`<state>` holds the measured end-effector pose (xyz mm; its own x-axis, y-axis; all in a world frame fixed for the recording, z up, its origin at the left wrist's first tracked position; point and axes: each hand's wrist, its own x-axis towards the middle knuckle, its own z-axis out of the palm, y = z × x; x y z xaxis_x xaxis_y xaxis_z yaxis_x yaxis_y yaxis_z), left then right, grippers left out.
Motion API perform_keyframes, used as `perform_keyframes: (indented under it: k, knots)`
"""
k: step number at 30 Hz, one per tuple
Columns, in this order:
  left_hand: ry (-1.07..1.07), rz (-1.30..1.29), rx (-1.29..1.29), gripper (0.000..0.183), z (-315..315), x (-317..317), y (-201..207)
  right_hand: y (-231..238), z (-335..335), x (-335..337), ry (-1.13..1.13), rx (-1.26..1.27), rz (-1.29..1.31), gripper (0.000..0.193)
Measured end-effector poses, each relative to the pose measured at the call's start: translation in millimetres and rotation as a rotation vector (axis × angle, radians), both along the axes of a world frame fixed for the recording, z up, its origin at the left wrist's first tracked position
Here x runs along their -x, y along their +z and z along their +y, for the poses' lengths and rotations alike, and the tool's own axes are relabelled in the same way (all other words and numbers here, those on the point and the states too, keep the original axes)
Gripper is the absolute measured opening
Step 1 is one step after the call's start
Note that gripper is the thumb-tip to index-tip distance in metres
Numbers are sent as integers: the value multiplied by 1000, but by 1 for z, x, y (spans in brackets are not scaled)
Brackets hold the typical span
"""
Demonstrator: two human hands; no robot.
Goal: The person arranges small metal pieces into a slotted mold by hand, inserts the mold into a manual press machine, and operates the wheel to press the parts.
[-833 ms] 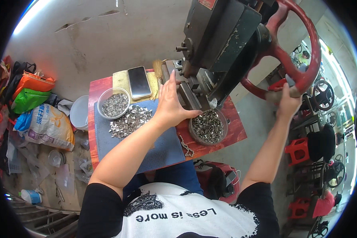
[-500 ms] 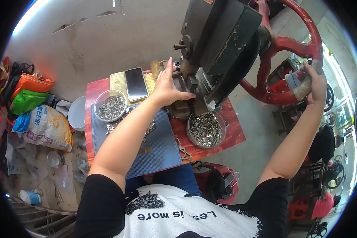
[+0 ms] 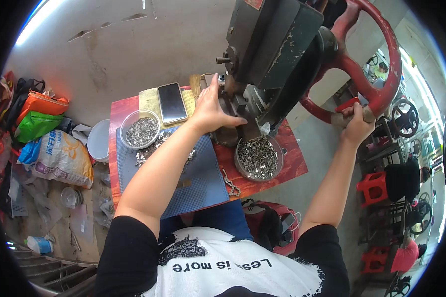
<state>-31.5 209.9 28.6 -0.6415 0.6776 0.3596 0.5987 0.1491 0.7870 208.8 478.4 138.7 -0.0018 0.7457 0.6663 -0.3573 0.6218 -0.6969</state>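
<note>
My right hand (image 3: 358, 127) is closed round the wrapped grip on the rim of a large red handwheel (image 3: 392, 54). The wheel belongs to a dark green screw press (image 3: 270, 47). At the press's tooling (image 3: 242, 103), my left hand (image 3: 214, 113) has its thumb and forefinger stretched wide apart; its other fingers are partly hidden. Below the tooling stands a clear round tub (image 3: 258, 158) full of small metal pieces. Another clear tub of silvery pieces (image 3: 141, 129) sits left of my left forearm, beside a loose pile (image 3: 153, 148) on a blue mat (image 3: 203, 178).
A phone (image 3: 172, 102) lies on a yellow cloth at the back of the red table (image 3: 295, 161). A short chain (image 3: 231, 183) rests near the front edge. Bags (image 3: 54, 153) and a white bucket (image 3: 98, 141) stand left. People work at other presses on the right.
My right hand has swung leftward and toward me, turning the handwheel with it. My left hand keeps nearly the same place and pose at the tooling.
</note>
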Motion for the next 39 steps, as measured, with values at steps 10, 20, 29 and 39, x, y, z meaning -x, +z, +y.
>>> perform_keyframes:
  k: [10,20,29,39]
  knots:
    - [132,86,-35,142,-26,-60,-5,-11,2,1,-71,53,2,16]
    - [137,116,-79,137,-25,-60,3,-37,-23,2,-222,49,-187,30]
    - [-193,422,-165,139,-15,-121,21,-92,-160,-15,588,423,-684,34]
    - [-16,424,-13,130,-52,-130,16,-109,-157,-16,307,136,-978,31]
